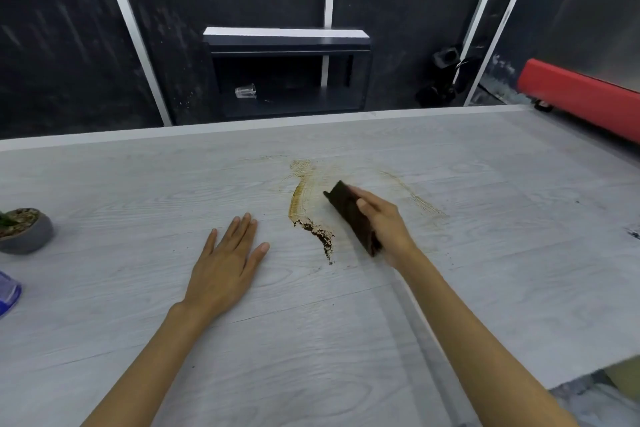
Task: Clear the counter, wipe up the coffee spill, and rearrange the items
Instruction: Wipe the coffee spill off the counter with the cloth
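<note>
A brown coffee spill streaks the middle of the pale wood-grain counter, with a clump of dark wet grounds at its near end and faint smears to the right. My right hand is shut on a dark brown folded cloth, pressed on the counter just right of the grounds. My left hand lies flat and open on the counter, left of the spill, holding nothing.
A small potted plant in a grey bowl sits at the left edge. A blue and clear object is cut off below it. Behind the counter, a dark shelf holds a tipped clear cup. A red machine stands at right.
</note>
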{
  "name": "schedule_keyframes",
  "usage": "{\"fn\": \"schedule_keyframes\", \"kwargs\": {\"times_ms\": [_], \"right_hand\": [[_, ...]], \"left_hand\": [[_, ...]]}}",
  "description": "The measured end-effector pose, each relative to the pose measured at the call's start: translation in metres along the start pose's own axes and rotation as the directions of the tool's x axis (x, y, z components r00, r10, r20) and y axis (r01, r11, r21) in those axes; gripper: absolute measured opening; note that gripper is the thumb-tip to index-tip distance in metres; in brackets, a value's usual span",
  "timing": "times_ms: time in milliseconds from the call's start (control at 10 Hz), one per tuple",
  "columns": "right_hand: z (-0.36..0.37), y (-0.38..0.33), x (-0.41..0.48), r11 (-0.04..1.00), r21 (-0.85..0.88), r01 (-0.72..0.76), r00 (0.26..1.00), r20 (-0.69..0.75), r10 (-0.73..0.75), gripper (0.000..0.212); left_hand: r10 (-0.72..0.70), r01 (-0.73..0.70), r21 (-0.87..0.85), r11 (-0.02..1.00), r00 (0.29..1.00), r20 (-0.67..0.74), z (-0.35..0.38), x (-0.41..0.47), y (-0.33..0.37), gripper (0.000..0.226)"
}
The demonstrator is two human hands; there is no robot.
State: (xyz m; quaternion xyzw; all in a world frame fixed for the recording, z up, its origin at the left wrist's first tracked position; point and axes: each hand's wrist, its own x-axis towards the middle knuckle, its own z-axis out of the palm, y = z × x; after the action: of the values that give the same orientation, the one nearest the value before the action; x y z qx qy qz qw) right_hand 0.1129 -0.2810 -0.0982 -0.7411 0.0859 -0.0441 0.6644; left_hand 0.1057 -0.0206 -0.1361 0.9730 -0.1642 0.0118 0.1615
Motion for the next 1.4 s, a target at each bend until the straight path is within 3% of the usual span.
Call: {"fn": "schedule_keyframes", "kwargs": {"times_ms": [100, 200, 300, 400, 500, 600, 700, 1100, 1400], "right_hand": [[-0.037, -0.008, -0.004, 0.942, 0.325, -0.088, 0.991, -0.069, 0.116, 0.033], [-0.071, -0.011, -0.001, 1.0, 0.0, -0.012, 0.971, -0.241, 0.011, 0.033], [-0.08, 0.003, -0.002, 0.847, -0.531, 0.023, 0.972, -0.186, -0.143, 0.036], [-0.068, 0.025, -0.004, 0.664, -0.745, 0.066, 0.989, -0.038, -0.141, 0.04], [-0.066, 0.029, 0.001, 0.52, -0.854, 0.015, 0.98, -0.091, -0.179, 0.051], [-0.065, 0.031, 0.006, 0.51, -0.856, -0.086, 0.983, -0.156, -0.096, 0.057], [-0.061, 0.031, 0.009, 0.514, -0.854, -0.08, 0.983, -0.153, -0.1, 0.053], [-0.048, 0.028, 0.016, 0.456, -0.889, 0.035, 0.99, -0.031, -0.136, 0.046], [0.024, 0.022, 0.019, 0.465, -0.864, 0.194, 0.98, 0.145, -0.139, 0.053]], "left_hand": [[0.003, -0.003, -0.003, 1.0, 1.0, -0.004, 0.0, 0.0, -0.001, 0.07], [0.005, -0.005, -0.007, 1.0, 1.0, -0.005, 0.001, 0.0, 0.0, 0.073], [0.004, -0.004, -0.017, 1.0, 1.0, -0.011, 0.0, 0.0, 0.0, 0.073], [0.006, -0.007, -0.022, 1.0, 1.0, -0.013, 0.0, 0.0, 0.001, 0.072], [0.007, -0.007, -0.015, 1.0, 1.0, -0.01, -0.001, 0.0, 0.002, 0.072], [0.004, -0.005, -0.014, 1.0, 1.0, -0.012, -0.001, 0.0, 0.002, 0.072], [0.003, -0.003, -0.011, 1.0, 1.0, -0.015, 0.0, 0.0, 0.002, 0.071], [-0.002, 0.002, 0.003, 1.0, 1.0, -0.024, 0.001, 0.0, 0.003, 0.07], [-0.002, 0.003, -0.014, 1.0, 0.999, 0.052, -0.006, -0.001, -0.005, 0.069]]}}
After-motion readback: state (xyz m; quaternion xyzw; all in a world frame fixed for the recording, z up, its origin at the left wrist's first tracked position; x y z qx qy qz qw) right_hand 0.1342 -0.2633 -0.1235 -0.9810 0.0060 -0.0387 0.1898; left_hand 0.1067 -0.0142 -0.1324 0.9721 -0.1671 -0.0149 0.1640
